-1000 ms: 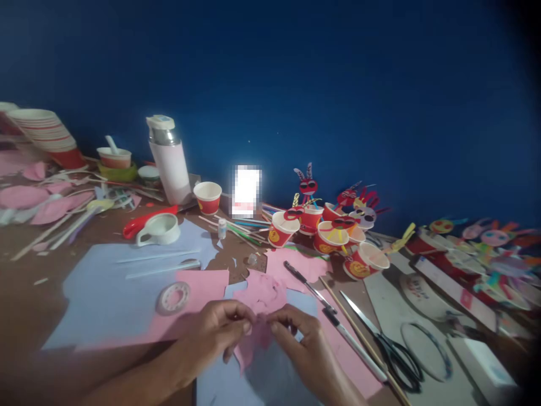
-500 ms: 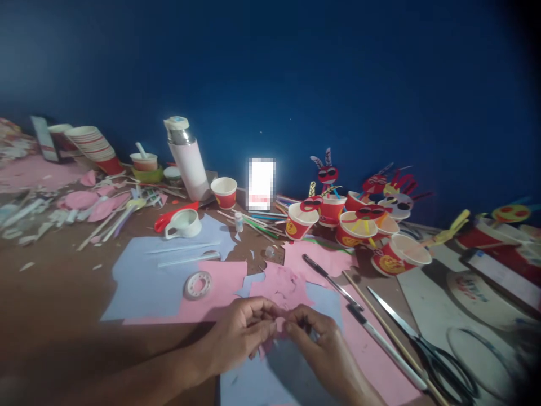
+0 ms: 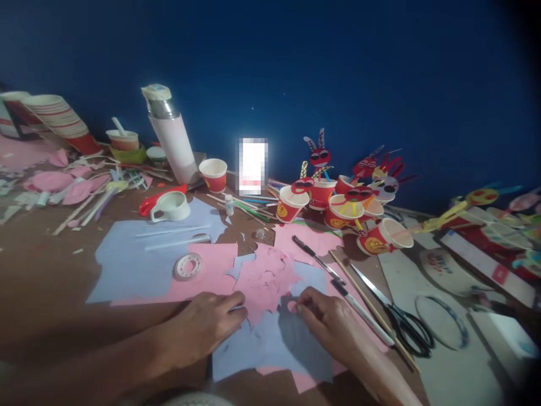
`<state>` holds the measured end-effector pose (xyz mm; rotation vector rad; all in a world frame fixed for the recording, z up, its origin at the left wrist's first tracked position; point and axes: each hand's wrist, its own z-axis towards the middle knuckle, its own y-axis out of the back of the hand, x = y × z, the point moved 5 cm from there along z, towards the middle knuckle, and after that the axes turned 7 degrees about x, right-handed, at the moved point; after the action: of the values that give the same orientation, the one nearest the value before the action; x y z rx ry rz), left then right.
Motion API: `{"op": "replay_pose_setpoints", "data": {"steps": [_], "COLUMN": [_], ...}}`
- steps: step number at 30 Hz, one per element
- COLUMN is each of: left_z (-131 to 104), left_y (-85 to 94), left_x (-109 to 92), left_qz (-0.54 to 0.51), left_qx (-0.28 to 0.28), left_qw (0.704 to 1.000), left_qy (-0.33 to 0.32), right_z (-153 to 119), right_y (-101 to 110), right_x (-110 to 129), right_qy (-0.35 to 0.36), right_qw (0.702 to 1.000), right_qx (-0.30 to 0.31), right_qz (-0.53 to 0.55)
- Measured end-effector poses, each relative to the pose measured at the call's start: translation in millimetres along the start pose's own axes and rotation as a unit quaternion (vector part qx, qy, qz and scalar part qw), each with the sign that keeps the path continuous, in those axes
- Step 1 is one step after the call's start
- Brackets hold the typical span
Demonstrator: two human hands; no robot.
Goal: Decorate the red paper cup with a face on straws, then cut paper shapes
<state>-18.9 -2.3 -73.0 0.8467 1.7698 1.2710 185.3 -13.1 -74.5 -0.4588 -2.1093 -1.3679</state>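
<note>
My right hand [image 3: 323,316] pinches a small round pink paper piece [image 3: 292,305] between thumb and index finger, over blue paper [image 3: 274,344]. My left hand [image 3: 213,321] rests low at the left edge of the papers, its fingers curled together; whether anything is between them is hidden. Between and beyond the hands lies a jagged pink paper sheet [image 3: 264,279] with dark marks and cuts. A white tape roll [image 3: 188,266] lies on pink paper behind my left hand. Black-handled scissors [image 3: 408,330] and two pens [image 3: 319,260] lie to the right.
A leaning white flask [image 3: 175,144] and a red paper cup [image 3: 213,176] stand at the back, beside a lit screen [image 3: 252,166]. Decorated cups [image 3: 346,211] fill the back right. Stacked cups [image 3: 63,127] and paper scraps [image 3: 54,183] are at the left. A phone [image 3: 490,270] lies at right.
My hands have moved apart, left hand leftward and right hand rightward with the small pink piece. The jagged pink sheet between them is more exposed. The camera view has shifted.
</note>
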Motion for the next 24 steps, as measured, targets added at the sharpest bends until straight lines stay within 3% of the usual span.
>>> {"op": "replay_pose_setpoints", "data": {"steps": [6,10,17,24], "left_z": [18,29,35,33], "left_y": [-2.8,-5.1,-5.0,-9.2], "left_x": [1,-2,0,9], "left_qz": [0.007,0.021,0.015,-0.02], "left_qx": [-0.027,-0.007,-0.004,-0.015], "left_qw": [0.999,0.999,0.999,0.999], "left_qy": [0.021,0.037,0.052,0.024], "right_z": [7,4,4,6], "right_y": [5,8,1,-5], "right_x": [-13,-19,-14,-22], "right_qy": [-0.02,-0.035,-0.027,-0.012], "right_qw": [0.993,0.984,0.99,0.995], "right_qx": [-0.087,-0.111,-0.084,-0.056], "right_qz": [0.073,0.137,0.108,0.077]}}
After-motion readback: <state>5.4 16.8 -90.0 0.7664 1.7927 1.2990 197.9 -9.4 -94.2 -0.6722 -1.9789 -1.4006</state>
